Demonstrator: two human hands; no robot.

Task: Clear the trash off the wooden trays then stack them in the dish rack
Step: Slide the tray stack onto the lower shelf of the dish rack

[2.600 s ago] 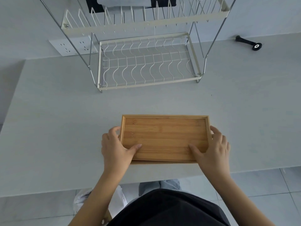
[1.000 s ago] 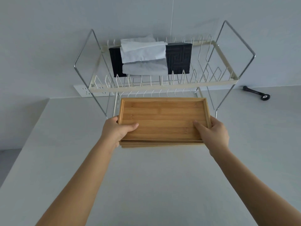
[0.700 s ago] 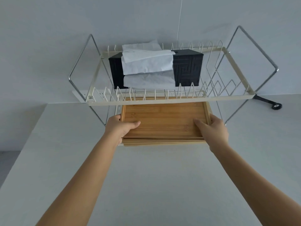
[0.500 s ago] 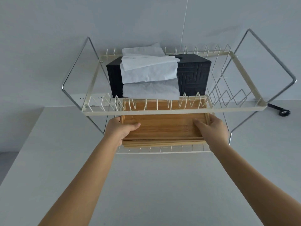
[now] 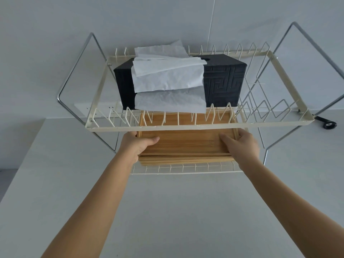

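A stack of wooden trays (image 5: 186,144) sits partly inside the lower tier of the white wire dish rack (image 5: 186,126), under its upper shelf. My left hand (image 5: 136,146) grips the stack's left end, thumb lying on the top tray. At the stack's right end, my right hand (image 5: 242,146) holds on the same way. The trays' far half is seen only through the upper shelf's wires. Their front edge lies just behind the lower tier's front rail (image 5: 186,169). The top tray looks bare of trash.
A black tissue box (image 5: 223,81) with white tissues (image 5: 167,79) draped over it stands on the rack's upper shelf. A small black tool (image 5: 327,124) lies on the grey table at the far right. A wall socket strip (image 5: 100,108) sits behind the rack.
I lifted the tray stack off the table's near side and carried it forward. It has slid further under the upper shelf into the rack's lower tier.
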